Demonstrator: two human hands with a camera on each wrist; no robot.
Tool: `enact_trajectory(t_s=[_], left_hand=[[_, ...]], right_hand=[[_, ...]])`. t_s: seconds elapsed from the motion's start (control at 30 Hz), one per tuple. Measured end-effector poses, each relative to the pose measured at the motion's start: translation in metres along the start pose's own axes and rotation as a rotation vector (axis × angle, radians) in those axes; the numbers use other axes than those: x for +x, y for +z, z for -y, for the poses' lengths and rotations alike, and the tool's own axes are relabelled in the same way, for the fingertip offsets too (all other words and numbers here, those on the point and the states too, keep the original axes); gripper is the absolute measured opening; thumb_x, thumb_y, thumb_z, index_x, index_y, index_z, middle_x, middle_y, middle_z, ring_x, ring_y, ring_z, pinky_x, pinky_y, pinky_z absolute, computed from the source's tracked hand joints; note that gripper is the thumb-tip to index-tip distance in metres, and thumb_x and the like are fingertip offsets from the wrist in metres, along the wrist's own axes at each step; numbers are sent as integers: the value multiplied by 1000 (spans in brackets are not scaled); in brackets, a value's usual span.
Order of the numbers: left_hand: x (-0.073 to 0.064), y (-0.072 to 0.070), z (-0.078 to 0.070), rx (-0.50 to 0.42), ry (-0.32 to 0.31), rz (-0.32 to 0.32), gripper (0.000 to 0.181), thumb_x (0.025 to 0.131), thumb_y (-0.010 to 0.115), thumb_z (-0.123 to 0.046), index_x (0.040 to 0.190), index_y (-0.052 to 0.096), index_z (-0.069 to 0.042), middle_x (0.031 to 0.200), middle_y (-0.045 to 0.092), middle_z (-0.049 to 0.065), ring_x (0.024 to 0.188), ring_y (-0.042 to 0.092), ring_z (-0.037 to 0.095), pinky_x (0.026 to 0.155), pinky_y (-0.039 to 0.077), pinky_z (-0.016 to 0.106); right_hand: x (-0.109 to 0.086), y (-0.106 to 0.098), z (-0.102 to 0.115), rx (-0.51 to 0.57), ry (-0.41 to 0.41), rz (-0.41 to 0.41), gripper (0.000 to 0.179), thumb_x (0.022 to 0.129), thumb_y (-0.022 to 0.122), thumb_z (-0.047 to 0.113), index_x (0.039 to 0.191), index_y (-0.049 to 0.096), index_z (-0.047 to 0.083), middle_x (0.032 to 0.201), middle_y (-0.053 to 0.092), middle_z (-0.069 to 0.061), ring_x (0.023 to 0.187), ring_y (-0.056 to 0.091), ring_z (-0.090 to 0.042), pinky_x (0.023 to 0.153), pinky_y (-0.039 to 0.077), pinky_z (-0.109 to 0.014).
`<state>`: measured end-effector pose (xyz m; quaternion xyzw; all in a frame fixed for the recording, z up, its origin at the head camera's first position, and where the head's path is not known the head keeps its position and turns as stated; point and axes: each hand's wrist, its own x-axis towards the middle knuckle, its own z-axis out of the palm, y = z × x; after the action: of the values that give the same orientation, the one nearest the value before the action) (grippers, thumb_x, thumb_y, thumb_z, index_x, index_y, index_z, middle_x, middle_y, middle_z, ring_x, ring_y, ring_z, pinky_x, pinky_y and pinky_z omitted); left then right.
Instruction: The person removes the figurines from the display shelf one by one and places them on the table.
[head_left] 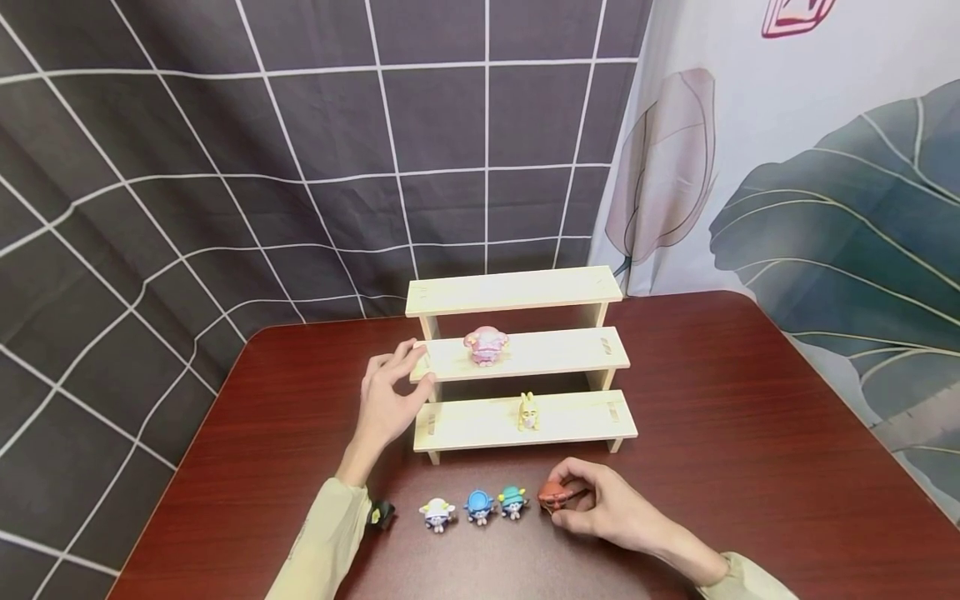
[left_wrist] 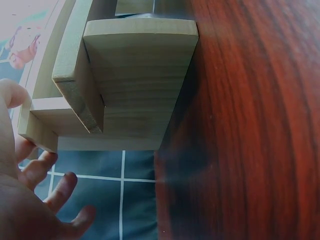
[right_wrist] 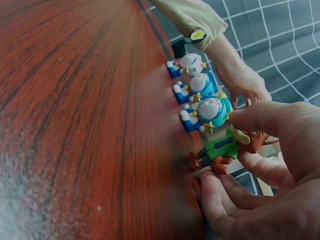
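Note:
A three-tier wooden display shelf (head_left: 517,288) stands on the table. My left hand (head_left: 390,396) grips the left end of its middle board, thumb at the front edge and fingers toward the back; in the left wrist view the other fingers (left_wrist: 62,192) stand off the wood. My right hand (head_left: 607,504) pinches a brown-headed figurine (right_wrist: 225,147) in green clothes by its head, its feet close to the tabletop. Left of it stand a teal-hatted figurine (head_left: 513,500), a blue-hatted figurine (head_left: 478,505) and a white-hatted figurine (head_left: 437,513) in a row.
On the middle board sits a pink figurine (head_left: 486,346), and on the lowest board a yellow long-eared figurine (head_left: 528,412). A small black object (head_left: 381,515) with a yellow mark is beside the left sleeve. Dark gridded cloth (head_left: 442,117) hangs behind the red-brown table (head_left: 735,417).

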<state>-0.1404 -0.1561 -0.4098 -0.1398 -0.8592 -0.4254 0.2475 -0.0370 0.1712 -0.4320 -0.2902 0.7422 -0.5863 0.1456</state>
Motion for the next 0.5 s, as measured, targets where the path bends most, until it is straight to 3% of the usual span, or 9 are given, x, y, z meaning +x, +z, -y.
enact_trajectory(t_s=[0.5], left_hand=[[0,1,1,-3,-5,2,41,85,74,-18,125,72,-11,136,61,8,108,50,33,89,39,50]], right_hand=[[2,-1,1,-15,-14,1,26,84,75,-1,106,64,5,93,68,0,73,63,-9,62,54,-28]])
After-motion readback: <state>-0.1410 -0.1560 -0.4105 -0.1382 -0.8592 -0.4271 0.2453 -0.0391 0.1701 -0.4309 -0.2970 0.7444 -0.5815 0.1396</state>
